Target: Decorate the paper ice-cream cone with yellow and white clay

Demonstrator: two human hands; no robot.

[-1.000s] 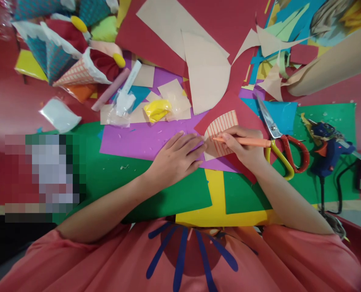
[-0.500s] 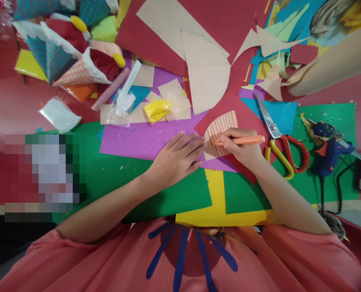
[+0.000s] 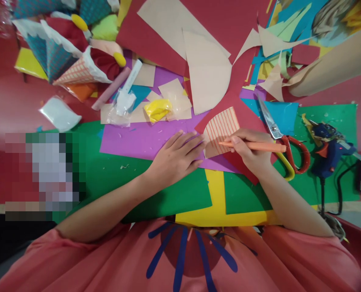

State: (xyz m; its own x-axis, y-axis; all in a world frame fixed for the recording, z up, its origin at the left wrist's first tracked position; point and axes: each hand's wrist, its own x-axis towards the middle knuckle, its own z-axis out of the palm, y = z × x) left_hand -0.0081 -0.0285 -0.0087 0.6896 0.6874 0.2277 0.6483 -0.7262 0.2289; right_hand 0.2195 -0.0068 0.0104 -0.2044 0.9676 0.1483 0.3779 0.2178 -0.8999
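Note:
My right hand point(image 3: 249, 152) is closed around an orange pen point(image 3: 259, 146), its tip resting on a beige fan-shaped paper piece with red stripes point(image 3: 219, 129). That piece lies on red paper over a purple sheet point(image 3: 140, 140). My left hand point(image 3: 176, 158) lies flat with fingers stretched out on the purple sheet, fingertips at the left edge of the striped piece.
Scissors with red and yellow handles point(image 3: 282, 138) lie right of my right hand, a blue glue gun point(image 3: 327, 142) beyond them. Paper cones point(image 3: 67, 52) and scraps crowd the far left. Another person's arm point(image 3: 329, 67) reaches in at top right. Green and yellow sheets point(image 3: 216, 194) lie near me.
My right hand has shifted the pen to the right across the striped piece; the tip now sits nearer the piece's middle. The left hand has not moved.

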